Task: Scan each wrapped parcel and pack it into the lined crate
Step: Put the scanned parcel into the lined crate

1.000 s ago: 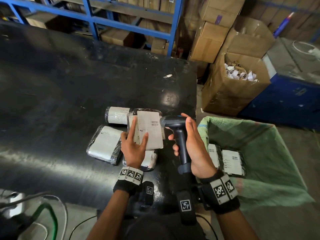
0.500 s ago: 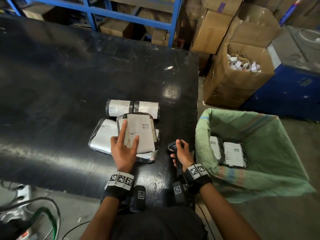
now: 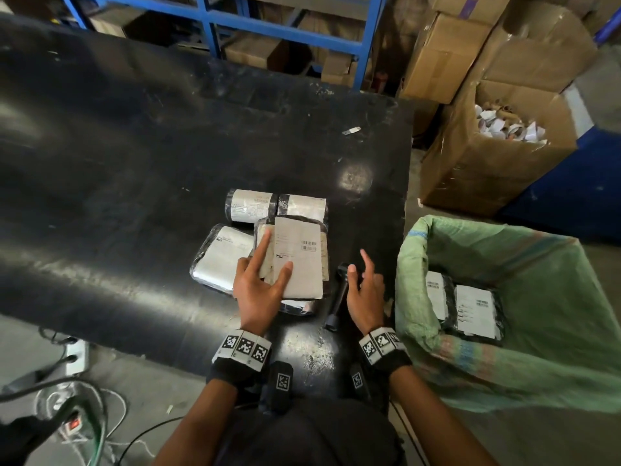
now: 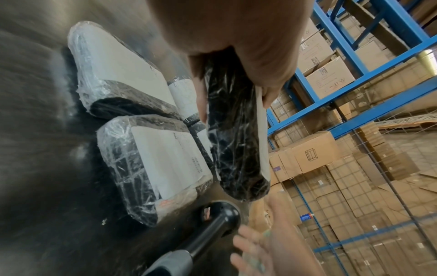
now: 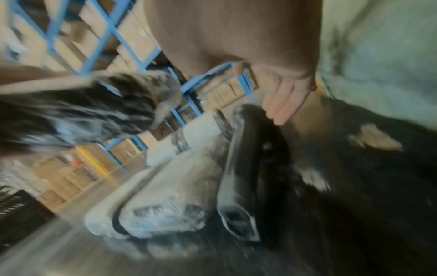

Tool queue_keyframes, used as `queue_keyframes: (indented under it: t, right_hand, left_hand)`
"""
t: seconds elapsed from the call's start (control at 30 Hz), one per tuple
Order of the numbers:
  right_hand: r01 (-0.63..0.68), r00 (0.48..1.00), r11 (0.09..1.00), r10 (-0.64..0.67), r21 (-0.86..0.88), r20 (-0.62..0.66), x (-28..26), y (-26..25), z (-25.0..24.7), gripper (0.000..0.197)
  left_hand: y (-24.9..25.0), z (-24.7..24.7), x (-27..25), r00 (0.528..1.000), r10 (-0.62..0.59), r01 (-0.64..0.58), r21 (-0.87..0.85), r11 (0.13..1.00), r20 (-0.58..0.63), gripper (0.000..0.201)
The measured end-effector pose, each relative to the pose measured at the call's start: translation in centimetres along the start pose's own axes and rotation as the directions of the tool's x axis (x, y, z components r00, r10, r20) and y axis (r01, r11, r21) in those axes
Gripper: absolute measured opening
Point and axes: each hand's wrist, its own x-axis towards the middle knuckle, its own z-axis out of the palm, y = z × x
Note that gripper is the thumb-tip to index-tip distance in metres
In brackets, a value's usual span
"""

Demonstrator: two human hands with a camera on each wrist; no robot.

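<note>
Right hand [image 3: 364,290] hangs slack-fingered over the scanner [image 3: 339,290] lying on the table [image 3: 134,163]. Left hand [image 3: 258,287] pinches the parcel [image 3: 295,257] above the pile; best carry it label-up into the crate [image 3: 504,375] at right.

scanner [image 3: 337,295] lies between parcels [image 3: 250,206] and crate [image 3: 544,361].

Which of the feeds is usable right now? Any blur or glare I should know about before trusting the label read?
Head view: sharp, barcode on the held parcel visible, glare patches on the black table. Left wrist view: fairly sharp near the scanner, smeared at the left edge. Right wrist view: heavily motion-blurred, labels unreadable.
</note>
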Motion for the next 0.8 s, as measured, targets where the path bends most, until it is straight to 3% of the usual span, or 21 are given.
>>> queue_keyframes:
  t: [0.1, 0.17, 0.23, 0.47, 0.57, 0.7, 0.8]
  right_hand:
    - [0.143, 0.979, 0.988, -0.150, 0.058, 0.136, -1.4, -1.6, -1.6, 0.051]
    - [0.221, 0.961, 0.974, -0.227, 0.053, 0.158, -2.0, -2.3, -2.1, 0.055]
    - [0.250, 0.948, 0.956, -0.274, 0.156, 0.161, -2.4, -2.4, -2.6, 0.056]
    - [0.251, 0.968, 0.909, -0.230, 0.333, -0.101, -3.3, -2.0, -6.8, 0.051]
    - [0.225, 0.973, 0.905, -0.191, 0.362, -0.128, -3.2, -1.5, -9.6, 0.051]
    - [0.192, 0.978, 0.907, -0.144, 0.374, -0.154, -2.4, 0.0, -14.8, 0.051]
    - [0.167, 0.977, 0.944, -0.120, 0.285, -0.174, -0.9, 2.5, -19.7, 0.050]
  left_hand:
    - [0.5, 1.3, -0.2, 0.998, 0.017, -0.016, -0.026, 1.000, 0.062, 0.072]
    - [1.0, 2.4, -0.4, 0.994, 0.033, -0.027, -0.057, 0.998, 0.108, 0.073]
    - [1.9, 3.5, -0.7, 0.990, 0.030, -0.019, -0.075, 0.997, 0.139, 0.073]
    - [5.0, 7.0, -1.8, 0.956, -0.011, 0.078, -0.218, 0.973, 0.294, 0.073]
    - [6.5, 8.8, -2.6, 0.940, 0.042, 0.062, -0.289, 0.955, 0.339, 0.073]
    - [9.2, 12.2, -3.6, 0.876, 0.148, -0.071, -0.180, 0.981, 0.459, 0.077]
    - [11.4, 15.6, -4.7, 0.770, 0.203, -0.195, -0.080, 0.977, 0.605, 0.076]
